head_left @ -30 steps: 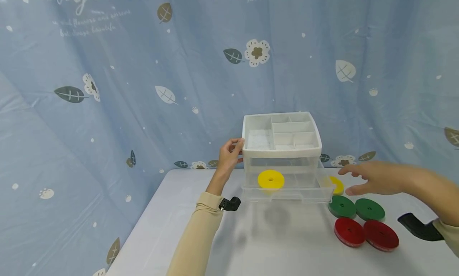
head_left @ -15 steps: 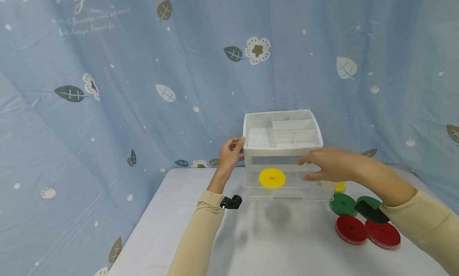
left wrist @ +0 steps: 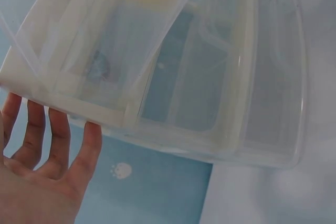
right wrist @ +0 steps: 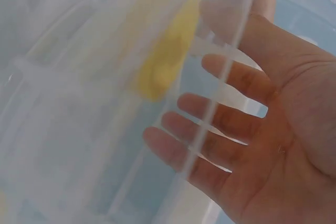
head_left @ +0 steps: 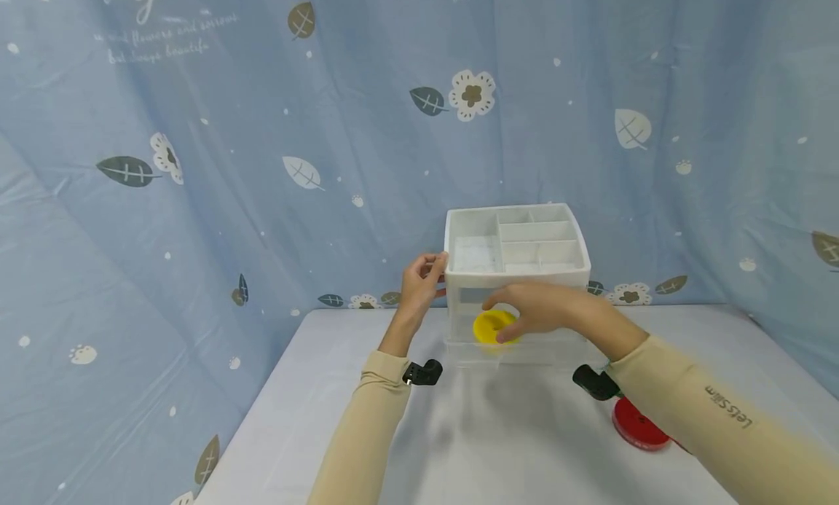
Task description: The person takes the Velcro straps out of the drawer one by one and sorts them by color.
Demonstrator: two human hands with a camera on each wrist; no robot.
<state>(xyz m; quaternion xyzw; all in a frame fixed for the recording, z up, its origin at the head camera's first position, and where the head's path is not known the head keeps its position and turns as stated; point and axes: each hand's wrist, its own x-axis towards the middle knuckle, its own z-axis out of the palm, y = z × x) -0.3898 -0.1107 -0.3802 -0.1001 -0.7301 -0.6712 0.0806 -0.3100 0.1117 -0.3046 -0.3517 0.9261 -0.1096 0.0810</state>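
Observation:
A white drawer organizer [head_left: 520,278] with a divided top tray stands at the back of the table, its clear lower drawer [head_left: 472,353] pulled out. Inside that drawer is a flat yellow roll [head_left: 488,326] with a small center hole. My right hand [head_left: 540,306] reaches over the drawer, thumb in front of the roll and fingertips by its far edge; in the right wrist view its fingers are spread, partly seen through clear plastic, beside the yellow roll [right wrist: 170,51]. My left hand [head_left: 418,285] touches the organizer's left side with its fingertips [left wrist: 92,132].
A red roll [head_left: 639,423] lies on the white table [head_left: 511,447] to the right, partly behind my right sleeve [head_left: 714,417]. The arm hides most other rolls there. Behind the organizer hangs a blue patterned curtain [head_left: 367,104].
My right hand has swept left from above the rolls on the table's right side to the yellow roll in the drawer. My left hand has stayed at the organizer's side.

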